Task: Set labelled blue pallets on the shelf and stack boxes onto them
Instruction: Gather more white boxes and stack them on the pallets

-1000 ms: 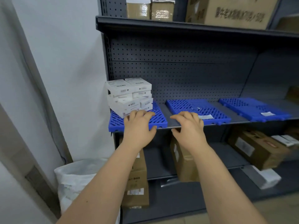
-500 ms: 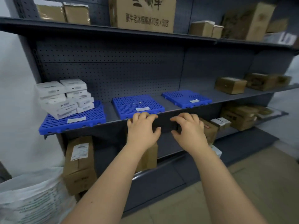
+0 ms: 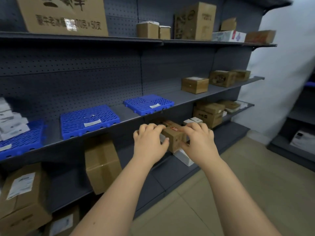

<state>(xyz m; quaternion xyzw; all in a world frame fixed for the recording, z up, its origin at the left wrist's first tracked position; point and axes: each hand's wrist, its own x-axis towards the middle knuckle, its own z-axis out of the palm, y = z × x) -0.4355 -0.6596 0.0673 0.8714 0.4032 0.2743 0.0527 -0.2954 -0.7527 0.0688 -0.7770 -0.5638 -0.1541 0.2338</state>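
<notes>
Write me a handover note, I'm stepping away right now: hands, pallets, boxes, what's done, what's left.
Hands: left hand and right hand have curled fingers either side of a small brown box below the pallet shelf; whether they grip it is unclear.
Pallets: left pallet, middle pallet and right pallet lie on that shelf, labelled.
Done: white boxes are stacked on the left pallet.
Left: the middle and right pallets bear no boxes.

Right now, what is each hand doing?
Left hand: fingers curled at the brown box; grip cannot be told.
Right hand: curled at the same box; cannot be told.
</notes>
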